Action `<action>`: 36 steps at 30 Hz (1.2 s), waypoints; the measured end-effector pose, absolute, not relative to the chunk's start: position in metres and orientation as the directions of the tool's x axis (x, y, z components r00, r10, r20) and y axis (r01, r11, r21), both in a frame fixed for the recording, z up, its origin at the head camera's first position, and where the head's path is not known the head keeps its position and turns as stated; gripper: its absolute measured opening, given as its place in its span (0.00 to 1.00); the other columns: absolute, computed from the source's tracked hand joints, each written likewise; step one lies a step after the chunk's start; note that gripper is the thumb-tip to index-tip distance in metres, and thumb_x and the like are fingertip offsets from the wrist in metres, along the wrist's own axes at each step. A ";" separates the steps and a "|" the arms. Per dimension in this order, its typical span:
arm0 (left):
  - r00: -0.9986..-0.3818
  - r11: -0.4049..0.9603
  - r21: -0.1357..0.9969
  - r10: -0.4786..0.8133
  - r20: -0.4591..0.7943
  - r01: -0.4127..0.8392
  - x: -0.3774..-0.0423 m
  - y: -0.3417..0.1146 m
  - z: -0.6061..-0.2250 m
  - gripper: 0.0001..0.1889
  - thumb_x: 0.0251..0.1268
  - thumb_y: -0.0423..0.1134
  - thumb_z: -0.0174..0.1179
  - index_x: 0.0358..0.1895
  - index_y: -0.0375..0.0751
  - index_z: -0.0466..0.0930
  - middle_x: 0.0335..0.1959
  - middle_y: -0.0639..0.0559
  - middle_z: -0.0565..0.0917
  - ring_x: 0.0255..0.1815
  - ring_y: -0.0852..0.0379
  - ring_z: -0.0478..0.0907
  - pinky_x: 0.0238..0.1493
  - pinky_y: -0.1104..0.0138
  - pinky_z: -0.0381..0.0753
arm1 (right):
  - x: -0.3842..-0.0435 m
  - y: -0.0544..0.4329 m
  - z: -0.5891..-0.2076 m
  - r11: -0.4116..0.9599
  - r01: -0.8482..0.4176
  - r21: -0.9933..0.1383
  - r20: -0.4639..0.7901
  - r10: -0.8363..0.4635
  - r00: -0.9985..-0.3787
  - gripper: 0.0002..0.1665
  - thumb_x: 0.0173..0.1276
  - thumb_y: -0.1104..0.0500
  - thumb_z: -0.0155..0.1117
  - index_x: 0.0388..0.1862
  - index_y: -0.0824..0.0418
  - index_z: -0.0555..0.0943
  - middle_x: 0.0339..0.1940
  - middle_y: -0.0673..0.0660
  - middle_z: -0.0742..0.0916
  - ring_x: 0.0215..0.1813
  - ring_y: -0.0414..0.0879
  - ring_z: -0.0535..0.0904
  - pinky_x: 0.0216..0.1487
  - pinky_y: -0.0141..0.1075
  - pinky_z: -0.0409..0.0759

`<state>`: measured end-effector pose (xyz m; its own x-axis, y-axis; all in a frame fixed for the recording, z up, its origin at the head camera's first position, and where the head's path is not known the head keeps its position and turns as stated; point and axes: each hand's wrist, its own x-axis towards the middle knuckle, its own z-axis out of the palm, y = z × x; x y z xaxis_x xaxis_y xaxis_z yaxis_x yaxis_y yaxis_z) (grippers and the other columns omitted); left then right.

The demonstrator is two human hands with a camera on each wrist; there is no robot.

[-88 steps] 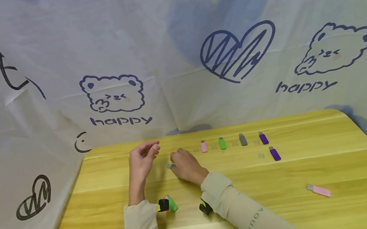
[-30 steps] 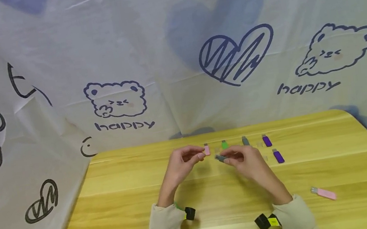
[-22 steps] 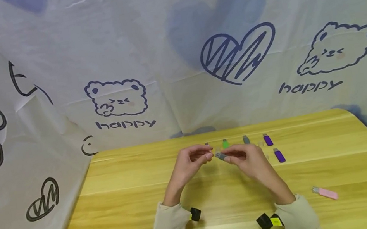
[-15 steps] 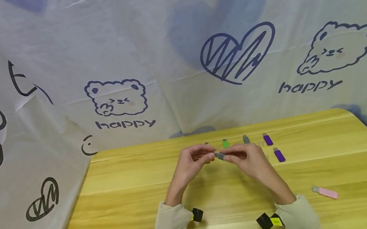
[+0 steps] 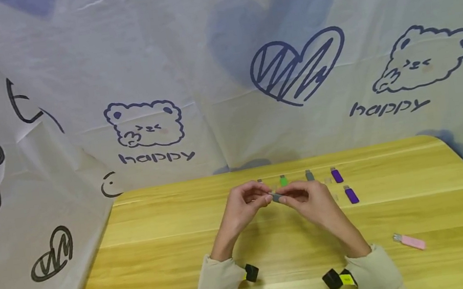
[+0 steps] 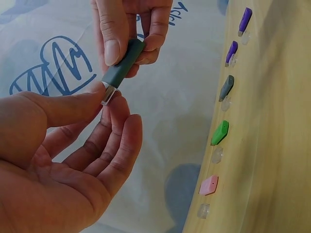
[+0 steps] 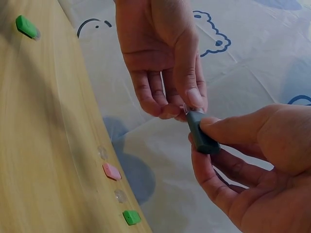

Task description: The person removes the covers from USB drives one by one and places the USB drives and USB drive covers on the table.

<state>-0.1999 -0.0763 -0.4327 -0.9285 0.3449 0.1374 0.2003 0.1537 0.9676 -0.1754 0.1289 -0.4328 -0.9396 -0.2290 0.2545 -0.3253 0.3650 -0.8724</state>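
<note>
Above the worktop (image 5: 161, 243), a right hand (image 5: 317, 201) pinches a dark grey USB stick (image 6: 121, 65) while the left hand (image 5: 238, 212) pinches the clear cap (image 6: 108, 101) at its metal plug (image 6: 109, 91), both grips seemingly best kept steady and in line.

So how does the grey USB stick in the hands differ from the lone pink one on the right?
Colour: the grey USB stick is dark; the pink USB stick is pale. Support: the left hand and right hand pinch the grey one, while the pink one lies on the table, untouched. Both have a metal plug at one end, pointing roughly left in the head view.
</note>
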 end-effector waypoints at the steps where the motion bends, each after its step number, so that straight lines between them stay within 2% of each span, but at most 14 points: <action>1: -0.928 0.154 0.968 0.347 0.136 0.199 -0.200 -0.076 -0.433 0.05 0.69 0.27 0.65 0.45 0.30 0.84 0.40 0.39 0.87 0.43 0.32 0.85 0.48 0.48 0.86 | -0.176 0.129 -0.433 0.371 -0.320 -0.872 0.249 -0.228 -0.941 0.08 0.71 0.65 0.70 0.47 0.66 0.89 0.43 0.61 0.90 0.42 0.51 0.89 0.42 0.36 0.87; 4: -0.925 0.159 0.966 0.354 0.139 0.206 -0.201 -0.074 -0.435 0.05 0.70 0.26 0.64 0.45 0.29 0.84 0.40 0.38 0.87 0.43 0.32 0.84 0.48 0.46 0.85 | -0.175 0.128 -0.432 0.385 -0.304 -0.871 0.230 -0.226 -0.947 0.08 0.71 0.65 0.70 0.46 0.65 0.88 0.42 0.60 0.90 0.41 0.50 0.88 0.41 0.35 0.87; 11: -0.926 0.164 0.960 0.341 0.162 0.228 -0.201 -0.074 -0.437 0.06 0.69 0.26 0.65 0.45 0.26 0.84 0.39 0.36 0.87 0.41 0.35 0.86 0.42 0.65 0.87 | -0.174 0.126 -0.432 0.399 -0.271 -0.876 0.201 -0.210 -0.957 0.08 0.71 0.63 0.71 0.46 0.63 0.88 0.41 0.57 0.90 0.41 0.48 0.88 0.41 0.35 0.86; 13: -0.928 0.166 0.960 0.337 0.158 0.224 -0.200 -0.074 -0.436 0.06 0.69 0.26 0.65 0.45 0.26 0.84 0.39 0.36 0.87 0.41 0.35 0.86 0.41 0.67 0.86 | -0.174 0.126 -0.431 0.395 -0.274 -0.877 0.204 -0.210 -0.956 0.08 0.71 0.63 0.71 0.46 0.63 0.88 0.41 0.57 0.90 0.41 0.48 0.88 0.42 0.35 0.86; 20: -0.933 0.159 0.965 0.327 0.148 0.209 -0.200 -0.074 -0.434 0.04 0.68 0.26 0.66 0.43 0.28 0.86 0.38 0.38 0.88 0.42 0.30 0.84 0.40 0.66 0.86 | -0.175 0.127 -0.432 0.386 -0.276 -0.880 0.202 -0.221 -0.954 0.08 0.70 0.64 0.71 0.47 0.62 0.88 0.42 0.56 0.90 0.41 0.47 0.88 0.42 0.33 0.86; 24: -0.937 0.163 0.964 0.316 0.149 0.208 -0.199 -0.075 -0.433 0.04 0.67 0.25 0.66 0.42 0.28 0.86 0.37 0.39 0.88 0.40 0.33 0.86 0.40 0.64 0.87 | -0.175 0.127 -0.431 0.382 -0.273 -0.883 0.197 -0.226 -0.954 0.08 0.70 0.64 0.71 0.47 0.62 0.88 0.42 0.56 0.90 0.41 0.46 0.88 0.42 0.33 0.86; 31: -0.944 0.168 0.966 0.299 0.141 0.197 -0.198 -0.077 -0.429 0.04 0.65 0.25 0.68 0.41 0.29 0.87 0.38 0.40 0.89 0.37 0.47 0.88 0.40 0.64 0.87 | -0.174 0.127 -0.430 0.374 -0.293 -0.880 0.212 -0.242 -0.947 0.08 0.71 0.63 0.70 0.47 0.63 0.88 0.42 0.56 0.90 0.41 0.46 0.88 0.42 0.33 0.86; 36: -0.942 0.163 0.965 0.300 0.152 0.207 -0.198 -0.078 -0.428 0.04 0.65 0.25 0.68 0.41 0.29 0.87 0.38 0.39 0.89 0.37 0.46 0.88 0.40 0.64 0.87 | -0.173 0.128 -0.430 0.371 -0.289 -0.882 0.207 -0.245 -0.947 0.08 0.71 0.62 0.70 0.47 0.62 0.88 0.43 0.55 0.90 0.41 0.45 0.87 0.42 0.32 0.85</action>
<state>-0.1983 -0.0777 -0.4284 -0.9417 0.3004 0.1516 0.2073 0.1630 0.9646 -0.1734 0.1283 -0.4302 -0.9472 -0.2446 0.2073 -0.2890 0.3714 -0.8823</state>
